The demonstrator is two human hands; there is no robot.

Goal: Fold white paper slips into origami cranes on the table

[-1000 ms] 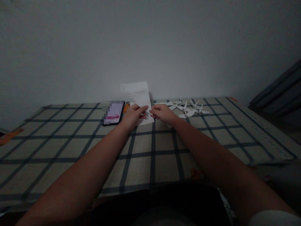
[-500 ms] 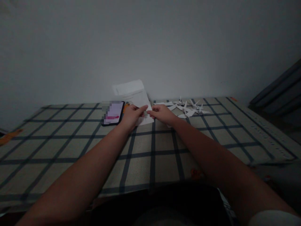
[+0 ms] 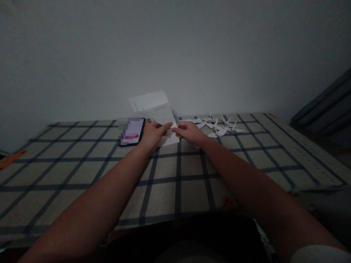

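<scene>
A white sheet of paper stands up at the far side of the checked tablecloth, its top edge leaning left against the wall. My left hand pinches the sheet's lower edge with thumb and fingers closed. My right hand pinches the same lower edge from the right, fingertips almost touching the left hand's. Both forearms reach straight out across the cloth. The room is dim and small folds in the paper cannot be made out.
A phone with a lit screen lies just left of my left hand. Several small folded white paper cranes lie to the right of my right hand. A dark slanted surface sits at the far right.
The sheet's upper part has tipped and spread further to the left against the wall. Both hands stay pinched on its lower edge in nearly the same place.
</scene>
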